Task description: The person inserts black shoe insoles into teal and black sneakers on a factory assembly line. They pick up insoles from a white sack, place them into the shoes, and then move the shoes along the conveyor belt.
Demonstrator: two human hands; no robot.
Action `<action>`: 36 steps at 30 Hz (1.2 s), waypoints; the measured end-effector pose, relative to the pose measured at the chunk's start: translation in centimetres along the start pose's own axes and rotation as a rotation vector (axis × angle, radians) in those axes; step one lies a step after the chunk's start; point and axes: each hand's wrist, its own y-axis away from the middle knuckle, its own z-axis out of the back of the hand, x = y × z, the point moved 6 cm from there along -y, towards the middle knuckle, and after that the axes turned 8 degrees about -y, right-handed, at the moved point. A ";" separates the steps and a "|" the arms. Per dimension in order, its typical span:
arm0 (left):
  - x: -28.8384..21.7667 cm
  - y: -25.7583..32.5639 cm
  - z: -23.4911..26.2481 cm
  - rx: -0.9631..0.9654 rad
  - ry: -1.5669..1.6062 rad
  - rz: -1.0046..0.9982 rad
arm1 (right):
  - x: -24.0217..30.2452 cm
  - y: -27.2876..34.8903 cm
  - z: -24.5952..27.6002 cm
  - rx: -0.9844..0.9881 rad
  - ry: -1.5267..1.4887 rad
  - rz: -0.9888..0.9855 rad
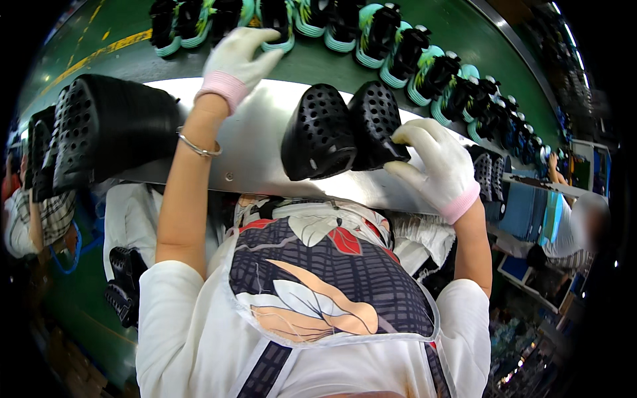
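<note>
Both my hands wear white gloves with pink cuffs. My left hand [242,60] reaches over the bench's far edge, fingers apart, with its fingertips beside or against a black and mint-green sneaker [277,23]; contact is hard to tell. On the silver metal bench [252,142] stand two black shoe-shaped forms dotted with round holes. My right hand [434,159] has thumb and fingers closed around the near right end of the right form [375,123]. Touching its left side is the other form [318,132], which neither hand holds.
Beyond the bench, a curved row of similar sneakers [401,60] runs over the green surface [133,20]. Large black perforated forms [116,129] stand at the bench's left end, and more [488,176] lie right of my right hand. Other people sit at far left and far right.
</note>
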 end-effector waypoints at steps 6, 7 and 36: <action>-2.5 1.5 0.6 0.175 0.301 0.206 | 1.1 0.4 2.5 -0.008 -0.088 -0.066; -3.3 1.5 1.1 0.212 0.439 0.224 | 2.0 0.1 3.4 -0.058 -0.118 -0.028; 4.8 1.1 -3.7 0.045 0.332 0.257 | -3.4 -20.2 -7.5 0.242 -0.033 -0.385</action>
